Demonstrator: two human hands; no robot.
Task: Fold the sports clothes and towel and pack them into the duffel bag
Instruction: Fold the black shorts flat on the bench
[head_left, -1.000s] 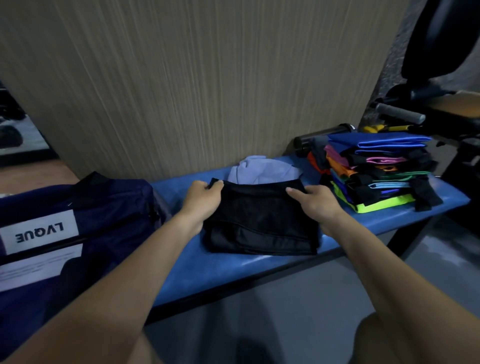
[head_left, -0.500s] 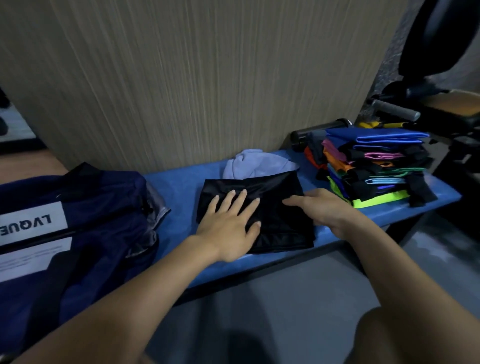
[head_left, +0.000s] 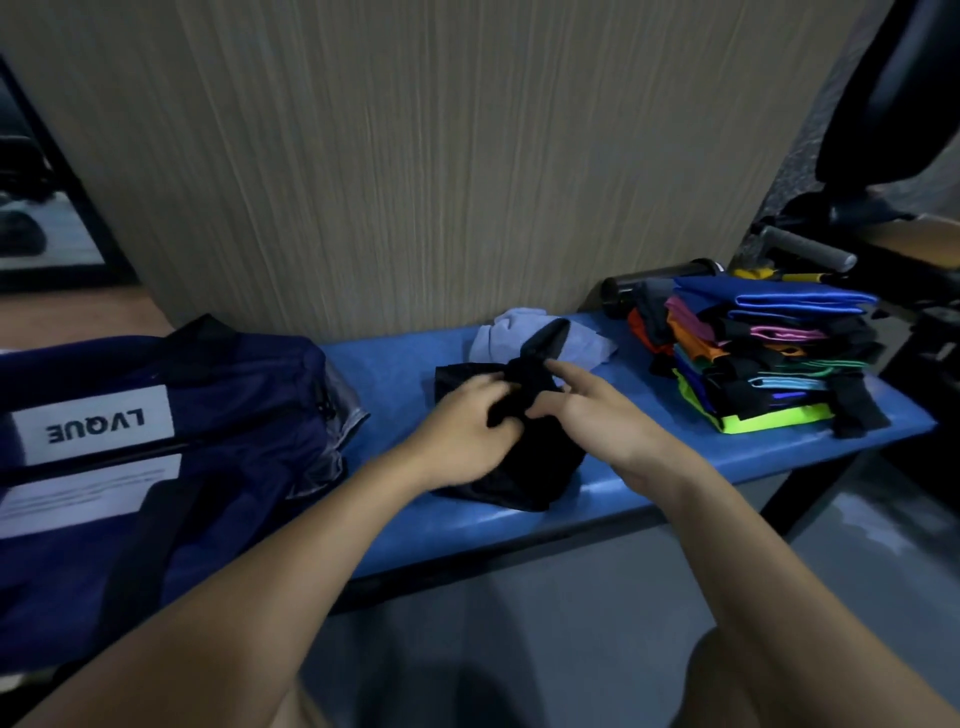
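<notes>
the black, thin, soft synthetic garment is lying mid-way along the blue padded bench, just in front of a crumpled pale lilac towel and between the navy fabric duffel bag with a white label on the left and the tall stack of folded multicoloured sports clothes on the right. the left hand is curling its fingers into the bunched cloth near the middle, and the right hand is pinching the same gathered ridge with thumb and fingers while its forefinger is pointing out straight. the fabric is looking light, limp and a little slick, so it is likely to slump and slide out of its folds; taking it flat by the folded edges, or from underneath with both hands, is probably safer than hauling it by the middle. compared with half a second ago, the neat flat rectangle is now rucked up, with one dark flap standing towards the wall, the left hand is no longer lying spread flat on top, and the right hand is no longer resting at the garment's right edge.
</notes>
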